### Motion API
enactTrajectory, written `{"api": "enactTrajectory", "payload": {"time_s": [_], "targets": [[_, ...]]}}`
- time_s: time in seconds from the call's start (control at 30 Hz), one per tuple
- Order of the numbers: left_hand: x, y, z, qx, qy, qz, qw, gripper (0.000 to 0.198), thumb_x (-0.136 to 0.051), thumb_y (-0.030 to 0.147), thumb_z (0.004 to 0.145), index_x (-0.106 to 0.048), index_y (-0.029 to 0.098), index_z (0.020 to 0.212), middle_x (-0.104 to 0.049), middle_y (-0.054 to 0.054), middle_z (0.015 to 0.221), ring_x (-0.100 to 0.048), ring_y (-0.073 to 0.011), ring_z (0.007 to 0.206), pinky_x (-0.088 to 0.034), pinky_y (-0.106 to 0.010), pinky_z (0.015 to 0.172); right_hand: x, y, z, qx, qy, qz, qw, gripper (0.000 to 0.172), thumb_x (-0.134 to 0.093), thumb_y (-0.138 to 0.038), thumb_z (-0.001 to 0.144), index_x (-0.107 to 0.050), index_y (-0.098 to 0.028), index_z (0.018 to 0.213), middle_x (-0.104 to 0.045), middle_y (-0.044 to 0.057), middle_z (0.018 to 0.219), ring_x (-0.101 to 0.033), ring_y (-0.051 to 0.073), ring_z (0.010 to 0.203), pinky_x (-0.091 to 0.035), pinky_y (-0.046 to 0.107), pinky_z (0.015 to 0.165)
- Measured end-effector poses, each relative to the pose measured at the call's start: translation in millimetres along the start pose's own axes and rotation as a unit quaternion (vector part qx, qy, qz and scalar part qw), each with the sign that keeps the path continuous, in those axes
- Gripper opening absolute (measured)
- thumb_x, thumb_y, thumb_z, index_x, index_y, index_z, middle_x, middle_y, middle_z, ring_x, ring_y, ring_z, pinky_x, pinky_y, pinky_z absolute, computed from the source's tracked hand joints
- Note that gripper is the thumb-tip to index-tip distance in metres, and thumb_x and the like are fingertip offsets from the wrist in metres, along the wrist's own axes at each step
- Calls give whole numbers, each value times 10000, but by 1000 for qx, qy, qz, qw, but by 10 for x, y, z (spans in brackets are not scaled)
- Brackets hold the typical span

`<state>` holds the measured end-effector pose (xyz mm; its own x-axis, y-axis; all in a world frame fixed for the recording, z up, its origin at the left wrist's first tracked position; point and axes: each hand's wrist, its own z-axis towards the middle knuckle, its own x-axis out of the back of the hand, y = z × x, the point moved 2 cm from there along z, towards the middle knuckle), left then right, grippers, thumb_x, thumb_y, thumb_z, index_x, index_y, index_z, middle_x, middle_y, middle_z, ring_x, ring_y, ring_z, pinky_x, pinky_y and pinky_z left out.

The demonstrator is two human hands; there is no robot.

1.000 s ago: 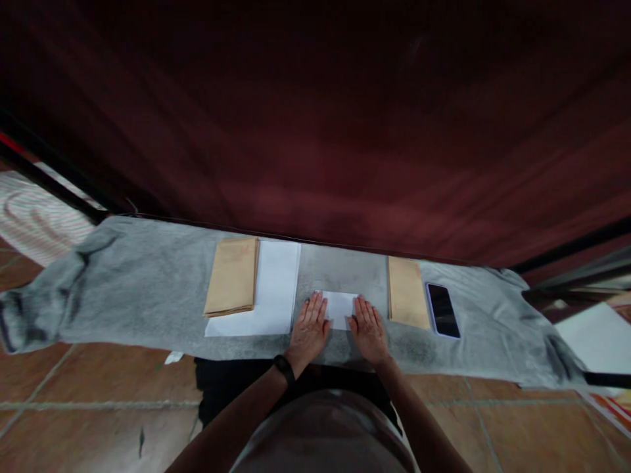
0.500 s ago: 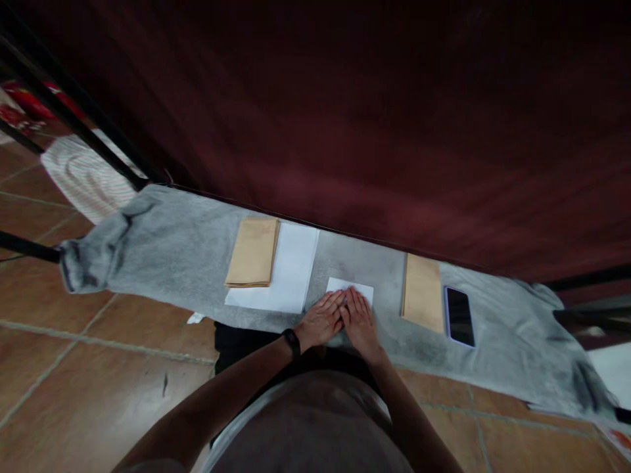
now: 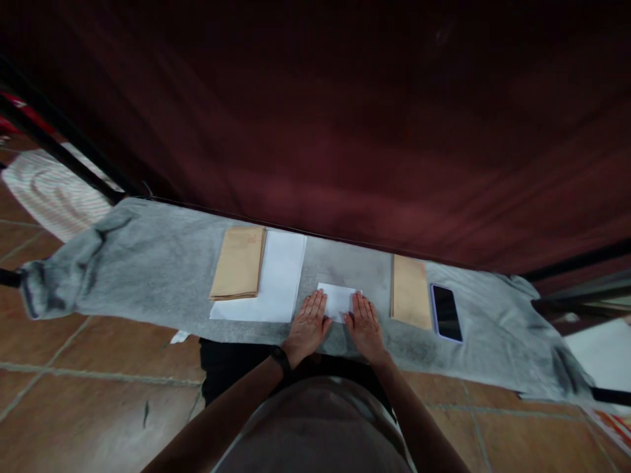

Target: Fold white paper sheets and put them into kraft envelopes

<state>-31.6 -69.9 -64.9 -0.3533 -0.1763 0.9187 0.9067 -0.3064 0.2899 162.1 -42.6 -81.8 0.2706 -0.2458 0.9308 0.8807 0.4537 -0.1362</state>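
Note:
A small white piece of paper, seemingly folded, lies on the grey cloth in front of me. Flat on its left edge rests my left hand, fingers stretched out; a dark band is on that wrist. My right hand lies flat over the right edge, its fingers extended too. Between the hands the middle of the paper shows. Left of them are larger white sheets, partly covered by a stack of brown envelopes.
Grey cloth covers the narrow surface. To the right lie more brown envelopes and a phone in a purple case. A dark red curtain-like sheet rises along the back edge. Below is a tiled floor.
My hands have slid apart from the middle of the small paper to its left and right edges. The view has shifted slightly.

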Motion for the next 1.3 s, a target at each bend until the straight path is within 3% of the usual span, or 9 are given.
{"api": "enactTrajectory", "payload": {"time_s": [0.2, 0.37, 0.47, 0.63, 0.83, 1.0, 1.2, 1.3], "targets": [[-74, 17, 45, 64, 42, -42, 996, 610, -400, 251, 970, -278, 123, 1554, -415, -164, 1552, -384, -288, 1445, -352, -505, 1164, 31, 74, -51, -12, 11, -12, 1000, 624, -376, -408, 1045, -241, -99, 1570, -398, 182, 1558, -370, 283, 1443, -335, 484, 1159], [-129, -43, 273, 148, 82, -130, 977, 619, -451, 206, 916, -347, 141, 1522, -480, -161, 1510, -467, -312, 1380, -408, -508, 1112, 42, 69, -43, -20, 3, -11, 1000, 612, -380, -400, 1041, -271, -89, 1558, -405, 180, 1554, -372, 286, 1442, -337, 489, 1155], [-122, -126, 468, 216, 66, -205, 952, 589, -489, 218, 879, -427, 129, 1458, -577, -174, 1406, -532, -318, 1309, -421, -507, 1098, 38, 71, -38, -27, 1, -6, 1000, 621, -390, -408, 1036, -277, -87, 1556, -406, 184, 1553, -372, 288, 1442, -331, 487, 1157], [-73, -220, 653, 326, 42, -363, 872, 509, -590, 189, 796, -559, 137, 1301, -704, -141, 1137, -666, -292, 1056, -513, -439, 943, 28, 85, -32, -22, 1, -3, 1000, 633, -378, -425, 1036, -280, -70, 1551, -407, 192, 1551, -375, 297, 1438, -324, 492, 1159], [-51, -202, 611, 333, 30, -432, 838, 235, -648, 184, 744, -690, 175, 975, -698, -26, 737, -675, -221, 751, -530, -323, 703, 52, 76, -31, -26, 1, -4, 1000, 611, -370, -409, 1036, -293, -87, 1549, -424, 188, 1542, -393, 284, 1428, -338, 486, 1155], [5, -181, 560, 342, 34, -476, 809, 96, -663, 198, 723, -695, 194, 813, -673, -17, 675, -645, -207, 697, -514, -319, 666, -6, 96, -10, -50, 19, 42, 998, 573, -341, -369, 1038, -297, -119, 1552, -443, 167, 1533, -405, 274, 1420, -360, 497, 1146], [116, -136, 474, 364, 58, -543, 755, 156, -673, 303, 723, -692, 171, 806, -694, -28, 737, -639, -184, 685, -512, -297, 642, 84, 108, 169, -96, 84, 123, 984, 599, -324, -330, 1025, -208, -132, 1578, -447, 180, 1519, -410, 270, 1415, -450, 492, 1085], [200, -109, 450, 382, 72, -570, 724, 260, -670, 366, 727, -697, 152, 871, -682, -22, 710, -616, -157, 609, -488, -266, 576, 291, -57, 259, -47, 72, 125, 988, 651, -387, -290, 992, -178, -123, 1585, -357, 164, 1582, -328, 275, 1463, -389, 515, 1145]]}}
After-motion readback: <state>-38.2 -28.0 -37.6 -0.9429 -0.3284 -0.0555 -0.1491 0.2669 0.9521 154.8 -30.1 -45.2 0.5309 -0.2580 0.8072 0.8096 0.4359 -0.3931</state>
